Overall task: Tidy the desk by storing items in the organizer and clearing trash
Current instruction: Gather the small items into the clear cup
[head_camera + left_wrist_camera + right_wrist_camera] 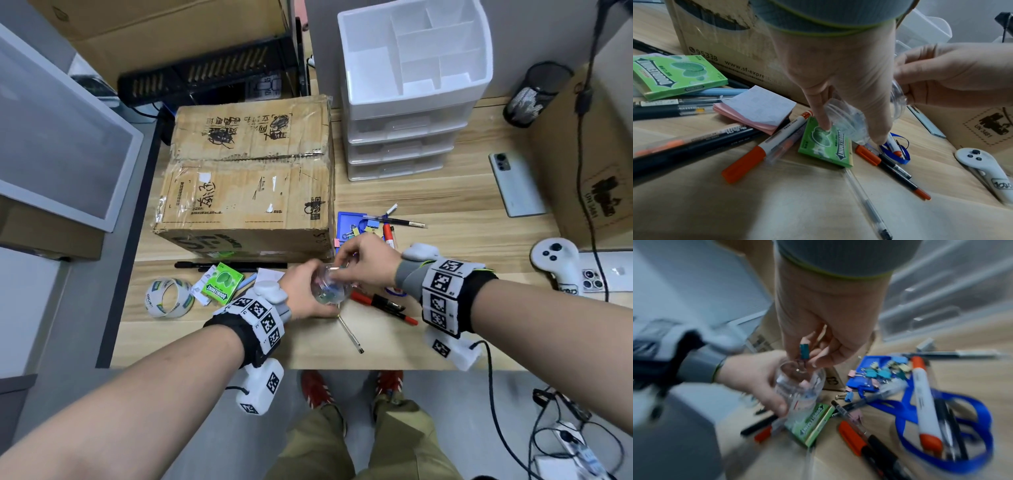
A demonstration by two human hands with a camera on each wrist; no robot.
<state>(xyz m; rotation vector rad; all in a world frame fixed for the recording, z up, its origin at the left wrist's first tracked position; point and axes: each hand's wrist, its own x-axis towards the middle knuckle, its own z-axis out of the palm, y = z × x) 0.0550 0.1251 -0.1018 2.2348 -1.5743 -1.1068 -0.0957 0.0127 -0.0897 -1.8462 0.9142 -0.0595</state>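
The right hand (818,331) pinches a teal metal binder clip (804,351) just over the open mouth of a clear, ribbed plastic jar (797,389). The left hand (756,378) wraps the jar's wall, holding it just above a flat green gum pack (812,421). Right of the jar lie smooth markers (925,402), a blue lanyard (972,410) and a blue tray (873,369) of clips; behind it stands a worn cardboard box (250,178). The white organizer (411,68) stands behind and right of the jar.

Wooden desk (428,192) carries cardboard box (250,178), organizer (404,113), scattered pens (383,301).
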